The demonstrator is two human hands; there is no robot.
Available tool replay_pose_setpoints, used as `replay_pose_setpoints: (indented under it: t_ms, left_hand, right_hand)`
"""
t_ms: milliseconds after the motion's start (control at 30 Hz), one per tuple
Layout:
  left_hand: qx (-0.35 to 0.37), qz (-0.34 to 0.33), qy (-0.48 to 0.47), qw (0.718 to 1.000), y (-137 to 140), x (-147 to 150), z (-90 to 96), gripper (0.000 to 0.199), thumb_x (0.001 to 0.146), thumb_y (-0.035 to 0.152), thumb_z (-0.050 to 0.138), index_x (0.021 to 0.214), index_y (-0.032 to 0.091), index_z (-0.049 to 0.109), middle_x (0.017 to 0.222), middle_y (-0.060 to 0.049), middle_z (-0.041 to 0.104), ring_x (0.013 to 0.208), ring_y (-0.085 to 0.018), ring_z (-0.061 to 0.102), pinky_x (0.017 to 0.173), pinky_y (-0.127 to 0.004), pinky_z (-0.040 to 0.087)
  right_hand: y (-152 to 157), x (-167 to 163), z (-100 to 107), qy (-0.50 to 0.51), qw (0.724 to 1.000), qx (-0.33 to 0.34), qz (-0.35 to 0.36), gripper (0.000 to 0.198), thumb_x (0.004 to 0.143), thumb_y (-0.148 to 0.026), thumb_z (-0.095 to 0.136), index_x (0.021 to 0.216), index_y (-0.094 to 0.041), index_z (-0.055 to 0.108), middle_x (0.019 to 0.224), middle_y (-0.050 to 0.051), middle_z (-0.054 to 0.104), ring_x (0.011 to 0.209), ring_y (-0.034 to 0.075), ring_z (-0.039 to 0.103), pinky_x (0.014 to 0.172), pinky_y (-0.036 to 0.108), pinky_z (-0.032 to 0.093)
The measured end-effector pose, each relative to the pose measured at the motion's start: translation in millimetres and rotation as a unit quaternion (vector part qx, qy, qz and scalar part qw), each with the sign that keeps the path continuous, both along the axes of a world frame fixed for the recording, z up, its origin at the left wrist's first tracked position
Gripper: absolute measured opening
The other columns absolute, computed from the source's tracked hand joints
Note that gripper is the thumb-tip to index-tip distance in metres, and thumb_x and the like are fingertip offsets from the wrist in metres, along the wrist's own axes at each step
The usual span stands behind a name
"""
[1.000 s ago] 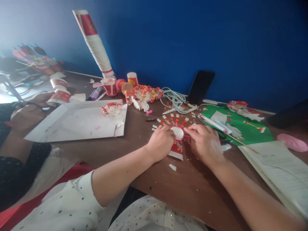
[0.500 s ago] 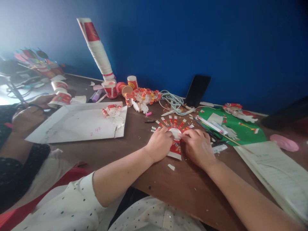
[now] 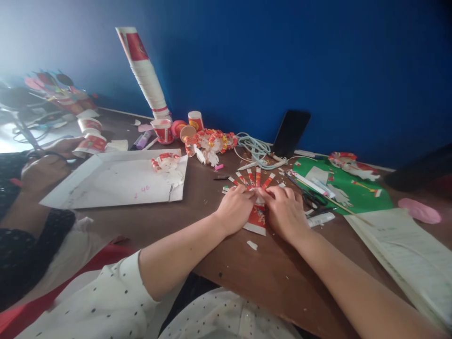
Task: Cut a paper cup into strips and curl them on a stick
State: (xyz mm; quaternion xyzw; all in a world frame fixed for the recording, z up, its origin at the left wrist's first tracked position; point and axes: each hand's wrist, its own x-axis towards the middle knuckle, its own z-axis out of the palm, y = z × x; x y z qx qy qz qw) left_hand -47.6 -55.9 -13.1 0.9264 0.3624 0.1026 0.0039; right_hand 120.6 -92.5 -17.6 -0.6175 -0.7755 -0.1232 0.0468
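A red-and-white paper cup (image 3: 256, 220), cut into strips that fan out at its far side, lies in front of me on the brown table. My left hand (image 3: 236, 207) presses on its left side, fingers curled over the strips. From the right, my right hand (image 3: 284, 209) has its thumb and fingers closed at the cup's round white bottom, close to my left fingertips. Both hands largely cover that bottom and the nearby strips. A small white paper scrap (image 3: 252, 245) lies just nearer to me.
Scissors (image 3: 314, 197) and a green sheet (image 3: 367, 188) lie to the right, beside a written notebook (image 3: 399, 249). Paper dolls (image 3: 212, 143), a cable (image 3: 256, 148) and a leaning phone (image 3: 291, 134) are behind. On the left, a co-worker's hand (image 3: 45, 172) holds scissors near cups.
My right hand has moved left over the cup's round bottom, its fingers now meeting my left hand's. My left hand stays almost in place.
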Motion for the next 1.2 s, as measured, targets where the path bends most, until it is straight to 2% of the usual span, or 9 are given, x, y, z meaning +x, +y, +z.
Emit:
replay_pose_setpoints:
  t_ms: [133, 267, 433, 533, 700, 767, 933, 1133, 1200]
  left_hand:
    - [-0.009, 0.003, 0.001, 1.000, 0.9, 0.2, 1.3, 0.037, 0.091, 0.015, 0.037, 0.123, 0.015, 0.058, 0.118, -0.009, 0.064, 0.101, -0.025, 0.050, 0.083, -0.036, 0.039]
    - [-0.017, 0.006, -0.006, 1.000, 1.2, 1.4, 3.6, 0.037, 0.091, 0.015, 0.039, 0.121, 0.014, 0.059, 0.115, -0.010, 0.065, 0.100, -0.026, 0.050, 0.083, -0.037, 0.040]
    - [-0.024, -0.009, -0.032, 0.999, 4.1, -2.9, -0.2, 0.038, 0.088, 0.013, 0.040, 0.121, 0.013, 0.060, 0.118, -0.009, 0.065, 0.100, -0.026, 0.051, 0.084, -0.037, 0.042]
    - [-0.024, -0.019, -0.048, 0.998, 6.6, -7.1, -5.1, 0.040, 0.088, 0.013, 0.040, 0.122, 0.017, 0.060, 0.128, -0.006, 0.060, 0.105, -0.025, 0.050, 0.085, -0.037, 0.042]
    - [-0.003, -0.029, -0.066, 0.997, 10.0, -12.7, -2.8, 0.041, 0.089, 0.015, 0.040, 0.125, 0.023, 0.058, 0.133, -0.003, 0.056, 0.112, -0.024, 0.047, 0.090, -0.037, 0.041]
    - [0.005, -0.048, -0.061, 0.997, 11.7, -15.9, 1.6, 0.036, 0.090, 0.017, 0.041, 0.120, 0.022, 0.062, 0.131, -0.003, 0.058, 0.112, -0.023, 0.047, 0.092, -0.037, 0.039]
    - [0.014, -0.064, -0.023, 0.998, 15.9, -20.9, 10.5, 0.028, 0.091, 0.022, 0.044, 0.106, 0.023, 0.069, 0.117, -0.005, 0.065, 0.106, -0.022, 0.048, 0.091, -0.036, 0.037]
    - [0.007, -0.086, -0.001, 0.996, 18.8, -15.6, 12.2, 0.026, 0.090, 0.019, 0.045, 0.097, 0.020, 0.070, 0.096, -0.009, 0.067, 0.101, -0.022, 0.051, 0.088, -0.035, 0.039]
    - [-0.010, -0.088, -0.022, 0.996, 19.8, -15.2, 11.2, 0.025, 0.089, 0.018, 0.046, 0.095, 0.019, 0.070, 0.094, -0.009, 0.067, 0.101, -0.022, 0.052, 0.089, -0.035, 0.039]
  right_hand:
    - [-3.0, -2.1, 0.6, 0.006, 1.000, -0.008, 0.003, 0.043, 0.088, -0.018, 0.046, 0.129, -0.028, 0.054, 0.115, 0.008, 0.058, 0.096, 0.027, 0.043, 0.082, 0.041, 0.030]
    - [1.9, -1.2, 0.3, 0.019, 1.000, -0.022, 0.005, 0.048, 0.080, -0.013, 0.052, 0.127, -0.026, 0.057, 0.115, 0.009, 0.058, 0.098, 0.027, 0.043, 0.081, 0.041, 0.033]
    - [3.7, 7.3, -4.0, 0.062, 0.998, -0.006, 0.019, 0.049, 0.081, -0.011, 0.049, 0.126, -0.029, 0.058, 0.116, 0.008, 0.058, 0.100, 0.028, 0.047, 0.082, 0.042, 0.038]
    - [1.3, 17.7, -4.2, 0.119, 0.992, 0.039, 0.022, 0.055, 0.079, -0.008, 0.049, 0.130, -0.028, 0.055, 0.120, 0.008, 0.056, 0.105, 0.027, 0.050, 0.087, 0.043, 0.041]
    - [0.4, 33.6, 4.4, 0.185, 0.967, 0.175, 0.015, 0.059, 0.075, -0.003, 0.047, 0.131, -0.019, 0.054, 0.118, 0.011, 0.057, 0.112, 0.026, 0.053, 0.093, 0.043, 0.044]
    - [1.3, 38.2, 7.3, 0.196, 0.960, 0.200, 0.018, 0.057, 0.074, -0.003, 0.047, 0.128, -0.019, 0.057, 0.116, 0.011, 0.058, 0.111, 0.026, 0.054, 0.094, 0.043, 0.045]
    - [4.4, 47.0, 7.5, 0.212, 0.953, 0.213, 0.028, 0.050, 0.074, -0.003, 0.049, 0.120, -0.019, 0.063, 0.112, 0.011, 0.060, 0.107, 0.025, 0.057, 0.092, 0.043, 0.048]
    - [5.7, 49.2, 6.2, 0.227, 0.948, 0.220, 0.033, 0.045, 0.076, -0.006, 0.049, 0.116, -0.020, 0.065, 0.110, 0.009, 0.061, 0.104, 0.023, 0.058, 0.093, 0.040, 0.048]
    - [4.4, 48.7, 8.6, 0.243, 0.944, 0.218, 0.032, 0.044, 0.077, -0.006, 0.049, 0.115, -0.021, 0.066, 0.110, 0.009, 0.061, 0.105, 0.023, 0.058, 0.095, 0.040, 0.047]
